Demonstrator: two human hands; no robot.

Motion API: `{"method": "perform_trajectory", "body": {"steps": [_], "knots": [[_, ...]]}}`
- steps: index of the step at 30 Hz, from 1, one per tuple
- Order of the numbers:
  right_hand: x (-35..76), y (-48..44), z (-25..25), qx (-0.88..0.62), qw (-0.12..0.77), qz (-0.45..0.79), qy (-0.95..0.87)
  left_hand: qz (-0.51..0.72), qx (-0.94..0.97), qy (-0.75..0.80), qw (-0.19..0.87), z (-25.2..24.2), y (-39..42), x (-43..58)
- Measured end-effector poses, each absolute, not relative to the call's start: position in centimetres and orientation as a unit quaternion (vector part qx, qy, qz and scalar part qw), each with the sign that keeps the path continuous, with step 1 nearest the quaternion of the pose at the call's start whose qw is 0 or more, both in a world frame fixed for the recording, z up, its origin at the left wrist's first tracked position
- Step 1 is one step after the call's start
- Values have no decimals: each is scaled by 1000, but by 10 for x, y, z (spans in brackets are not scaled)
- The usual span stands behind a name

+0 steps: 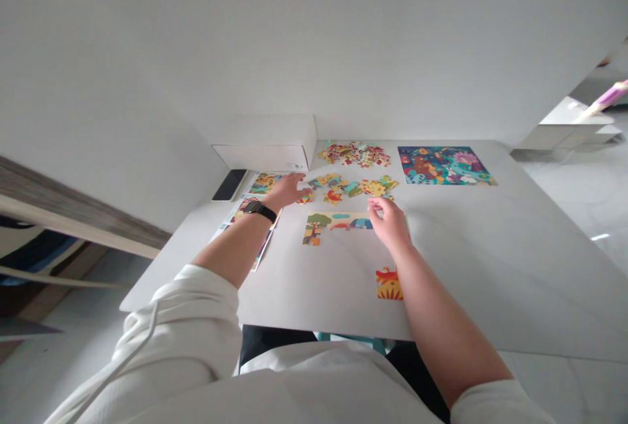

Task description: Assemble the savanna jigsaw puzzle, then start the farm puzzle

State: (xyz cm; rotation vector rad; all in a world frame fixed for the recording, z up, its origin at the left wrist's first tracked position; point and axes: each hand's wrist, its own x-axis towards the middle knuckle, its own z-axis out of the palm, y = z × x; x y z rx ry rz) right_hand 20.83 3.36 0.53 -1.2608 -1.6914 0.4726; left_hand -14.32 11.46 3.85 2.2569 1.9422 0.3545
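Observation:
My left hand (289, 190), with a black watch on the wrist, reaches over loose jigsaw pieces (350, 186) in the middle of the white table (490, 267); its fingers are stretched out and touch a piece. My right hand (389, 220) rests with curled fingers on the right end of a partly joined strip of pieces (333, 224) showing a tree. An orange joined bit (387, 283) lies by my right forearm.
A pile of loose pieces (356, 153) and a finished colourful puzzle (443, 165) lie at the far side. A white box (267, 142) and a black phone (229, 185) sit at the far left. Printed sheets (255, 205) lie under my left arm.

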Motion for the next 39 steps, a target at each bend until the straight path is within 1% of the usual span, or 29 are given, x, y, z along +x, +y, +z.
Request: {"method": "perform_trajectory", "body": {"steps": [4,8,11,15,18,22,23,25,26,30,33,36,39], "knots": [[211,35,5,-520,468,196,-687,67,705,702,82,38,139,-119],[210,35,5,-521,472,199,-683,73,683,715,129,37,160,-108],[210,34,6,-521,472,200,-683,108,660,728,150,39,167,-109],[210,33,8,-522,463,205,-687,164,641,735,147,48,162,-116],[210,32,10,-521,458,207,-690,274,604,726,180,56,150,-121],[210,31,12,-519,459,204,-691,399,552,703,204,66,124,-121],[211,31,13,-519,460,203,-691,449,534,683,216,68,114,-118],[213,29,15,-516,463,198,-693,555,494,610,276,69,90,-110],[214,28,17,-513,467,192,-695,584,484,576,305,69,75,-104],[218,22,34,-467,486,172,-719,611,490,489,383,57,5,-75],[219,12,53,-417,491,190,-741,606,491,454,431,40,-41,-53],[212,-5,63,-416,479,231,-738,599,487,437,462,26,-67,-38],[197,-29,56,-451,443,285,-720,597,485,424,477,19,-75,-32]]}}
